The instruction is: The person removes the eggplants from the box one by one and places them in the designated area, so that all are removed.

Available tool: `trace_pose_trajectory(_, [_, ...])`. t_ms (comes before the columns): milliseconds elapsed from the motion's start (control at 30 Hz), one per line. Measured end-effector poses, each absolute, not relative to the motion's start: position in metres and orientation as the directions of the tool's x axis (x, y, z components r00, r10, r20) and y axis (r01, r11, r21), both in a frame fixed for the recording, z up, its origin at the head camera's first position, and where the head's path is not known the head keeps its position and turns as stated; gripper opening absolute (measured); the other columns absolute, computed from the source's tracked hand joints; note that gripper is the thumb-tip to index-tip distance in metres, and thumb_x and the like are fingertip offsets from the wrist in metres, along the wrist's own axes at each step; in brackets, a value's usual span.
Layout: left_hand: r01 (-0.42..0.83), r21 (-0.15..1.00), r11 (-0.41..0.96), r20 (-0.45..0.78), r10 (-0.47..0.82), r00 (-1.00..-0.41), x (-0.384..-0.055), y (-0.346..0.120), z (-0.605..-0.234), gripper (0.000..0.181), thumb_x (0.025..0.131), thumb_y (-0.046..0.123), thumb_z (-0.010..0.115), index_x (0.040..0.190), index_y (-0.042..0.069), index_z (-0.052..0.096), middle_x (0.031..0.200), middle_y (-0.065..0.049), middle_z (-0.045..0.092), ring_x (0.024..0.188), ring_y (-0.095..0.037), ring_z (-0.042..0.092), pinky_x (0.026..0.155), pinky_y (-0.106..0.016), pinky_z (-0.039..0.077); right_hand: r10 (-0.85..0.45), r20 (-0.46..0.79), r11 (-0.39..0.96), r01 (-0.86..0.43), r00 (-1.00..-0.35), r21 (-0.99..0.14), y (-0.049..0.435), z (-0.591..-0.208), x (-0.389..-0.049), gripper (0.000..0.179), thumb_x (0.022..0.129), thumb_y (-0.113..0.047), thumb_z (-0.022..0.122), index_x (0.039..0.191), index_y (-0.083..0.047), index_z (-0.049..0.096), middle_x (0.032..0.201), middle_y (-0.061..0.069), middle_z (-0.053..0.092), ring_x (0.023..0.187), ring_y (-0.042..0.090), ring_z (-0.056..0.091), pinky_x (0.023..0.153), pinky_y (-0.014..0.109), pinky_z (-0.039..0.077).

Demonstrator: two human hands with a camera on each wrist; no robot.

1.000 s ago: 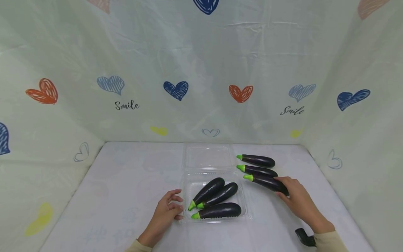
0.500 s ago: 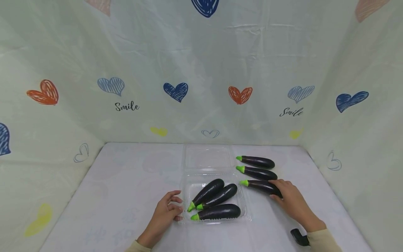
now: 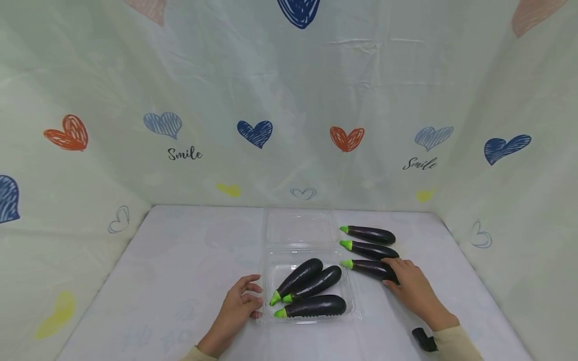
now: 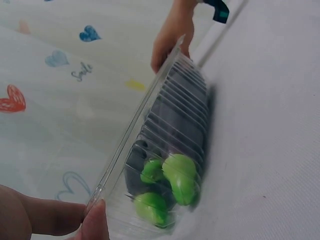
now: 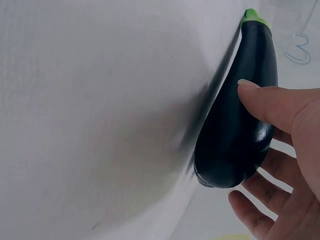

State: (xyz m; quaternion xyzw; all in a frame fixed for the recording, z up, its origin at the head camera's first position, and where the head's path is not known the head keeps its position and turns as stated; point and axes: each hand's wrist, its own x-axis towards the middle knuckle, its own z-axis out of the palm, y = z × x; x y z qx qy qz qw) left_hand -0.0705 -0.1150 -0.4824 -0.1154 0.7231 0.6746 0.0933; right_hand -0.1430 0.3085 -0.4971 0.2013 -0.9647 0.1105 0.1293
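Note:
My right hand (image 3: 416, 290) grips the thick end of an eggplant (image 3: 372, 268), thumb on one side and fingers on the other; its green stem end points left at the container. In the right wrist view this eggplant (image 5: 235, 115) lies at or just above the cloth. At the left edge of a clear plastic container (image 3: 354, 296), my left hand (image 3: 235, 311) pinches the rim between thumb and finger, plainest in the left wrist view. Three eggplants lie inside, among them the front one (image 3: 316, 306). The container's clear lid (image 3: 299, 226) is folded back flat behind it.
Two more eggplants, the far one (image 3: 371, 234) and the nearer one (image 3: 372, 249), lie right of the lid, just behind my right hand. A black strap-like piece (image 3: 424, 340) shows at my right wrist. A heart-printed curtain (image 3: 289, 100) surrounds the white table (image 3: 203, 250).
My right hand has moved left with the eggplant, bringing its stem close to the container's right edge. My left hand has stayed at the container's rim.

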Motion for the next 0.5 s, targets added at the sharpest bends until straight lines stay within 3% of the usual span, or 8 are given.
trace_pose_trajectory(500, [-0.283, 0.957, 0.061, -0.281, -0.041, -0.959, -0.07, -0.115, -0.4832, 0.058, 0.091, -0.013, 0.065, 0.146, -0.009, 0.046, 0.114, -0.015, 0.057, 0.082, -0.017, 0.059, 0.062, -0.028, 0.059, -0.353, 0.296, 0.911, -0.398, -0.887, -0.105, 0.2997, -0.4978, -0.1495, 0.052, 0.079, -0.005, 0.091, 0.123, 0.005, 0.067, 0.118, 0.02, 0.068, 0.108, 0.042, 0.065, 0.088, 0.058, 0.056])
